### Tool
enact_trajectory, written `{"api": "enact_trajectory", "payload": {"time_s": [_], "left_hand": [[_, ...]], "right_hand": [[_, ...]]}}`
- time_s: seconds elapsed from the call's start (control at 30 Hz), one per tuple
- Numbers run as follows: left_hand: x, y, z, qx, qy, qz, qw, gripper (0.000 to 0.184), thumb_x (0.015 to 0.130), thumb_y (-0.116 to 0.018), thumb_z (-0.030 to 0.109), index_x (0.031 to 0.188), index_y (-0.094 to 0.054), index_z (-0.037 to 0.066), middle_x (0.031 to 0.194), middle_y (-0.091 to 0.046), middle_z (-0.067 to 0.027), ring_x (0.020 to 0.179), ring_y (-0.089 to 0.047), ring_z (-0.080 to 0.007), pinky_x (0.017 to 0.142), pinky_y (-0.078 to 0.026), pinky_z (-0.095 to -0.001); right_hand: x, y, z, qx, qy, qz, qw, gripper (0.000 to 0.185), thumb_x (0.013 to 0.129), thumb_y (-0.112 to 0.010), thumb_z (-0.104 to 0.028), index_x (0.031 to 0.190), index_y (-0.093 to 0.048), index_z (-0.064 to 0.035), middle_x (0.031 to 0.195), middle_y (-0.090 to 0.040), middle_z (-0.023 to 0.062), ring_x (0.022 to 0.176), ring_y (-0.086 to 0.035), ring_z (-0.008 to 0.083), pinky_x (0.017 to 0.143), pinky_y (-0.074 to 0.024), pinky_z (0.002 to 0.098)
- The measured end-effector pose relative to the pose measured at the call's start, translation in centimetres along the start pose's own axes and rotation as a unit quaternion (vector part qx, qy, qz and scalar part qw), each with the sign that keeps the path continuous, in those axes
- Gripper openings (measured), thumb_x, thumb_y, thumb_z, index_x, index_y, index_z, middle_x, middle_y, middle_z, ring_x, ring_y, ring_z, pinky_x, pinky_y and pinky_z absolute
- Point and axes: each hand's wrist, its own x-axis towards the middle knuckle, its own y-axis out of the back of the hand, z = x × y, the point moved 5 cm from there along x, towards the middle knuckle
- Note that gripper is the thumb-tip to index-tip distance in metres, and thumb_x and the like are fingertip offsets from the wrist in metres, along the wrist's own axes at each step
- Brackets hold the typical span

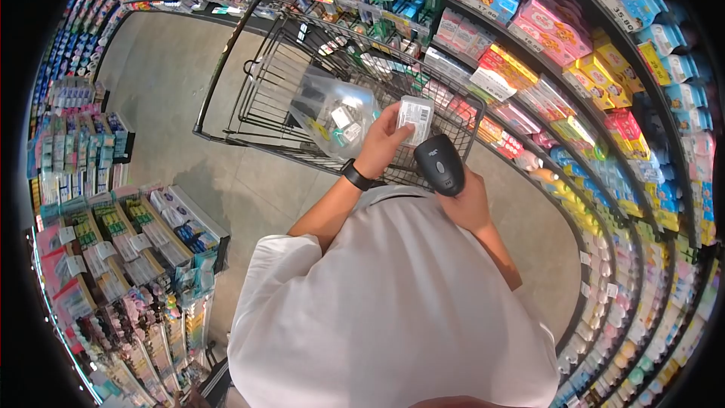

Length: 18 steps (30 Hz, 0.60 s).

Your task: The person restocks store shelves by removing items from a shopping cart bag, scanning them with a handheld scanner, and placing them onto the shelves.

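My left hand (383, 136), with a black band on its wrist, grips a small white package (416, 115) with a printed label and a barcode facing up. In my right hand (466, 200) is a black barcode scanner (439, 165), its head close to the package's lower edge. Both hands are over the near side of a dark wire shopping cart (226, 138). A clear plastic bag (310, 91) inside the cart, left of my left hand, contains several small packs. My right fingers are mostly hidden beneath the scanner.
Shelves of colourful boxed goods (544, 26) with price tags curve along the front and right. At the left stands a display of hanging packs (124, 238). Grey floor (158, 60) shows between the cart and the left shelves.
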Motion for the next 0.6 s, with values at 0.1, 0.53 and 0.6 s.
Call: {"api": "enact_trajectory", "payload": {"time_s": [0.1, 0.53, 0.6], "left_hand": [[-0.5, 0.2, 0.8, 0.119, -0.062, 0.013, 0.991, 0.05, 0.09, -0.065, 0.004, 0.136, -0.047, -0.001, 0.121, -0.062, -0.0098, 0.109, -0.061, -0.0163, 0.092, -0.049, -0.0307], [-1.2, 0.5, 2.6, 0.202, -0.097, 0.035, 0.974, 0.052, 0.084, -0.07, 0.005, 0.133, -0.053, -0.003, 0.115, -0.065, -0.0122, 0.104, -0.062, -0.0171, 0.091, -0.048, -0.0299], [-1.2, 0.6, 2.4, 0.2, -0.098, 0.035, 0.974, 0.052, 0.084, -0.07, 0.005, 0.133, -0.053, -0.003, 0.115, -0.065, -0.0121, 0.105, -0.062, -0.0171, 0.092, -0.048, -0.0299]], "right_hand": [[0.1, 0.3, 0.3, -0.045, -0.006, 0.034, 0.998, 0.04, 0.075, -0.067, -0.006, 0.114, -0.06, 0.0009, 0.092, -0.068, 0.0219, 0.087, -0.067, 0.0411, 0.074, -0.0534, 0.0406], [0.1, 0.2, 0.8, -0.104, -0.016, 0.049, 0.993, 0.039, 0.075, -0.067, -0.009, 0.113, -0.062, -0.0022, 0.086, -0.068, 0.0216, 0.082, -0.066, 0.0422, 0.069, -0.053, 0.0442], [0.1, 0.2, 1.0, -0.112, -0.011, 0.052, 0.992, 0.039, 0.075, -0.067, -0.009, 0.113, -0.062, -0.0023, 0.086, -0.068, 0.0215, 0.082, -0.066, 0.0421, 0.069, -0.053, 0.0444]]}}
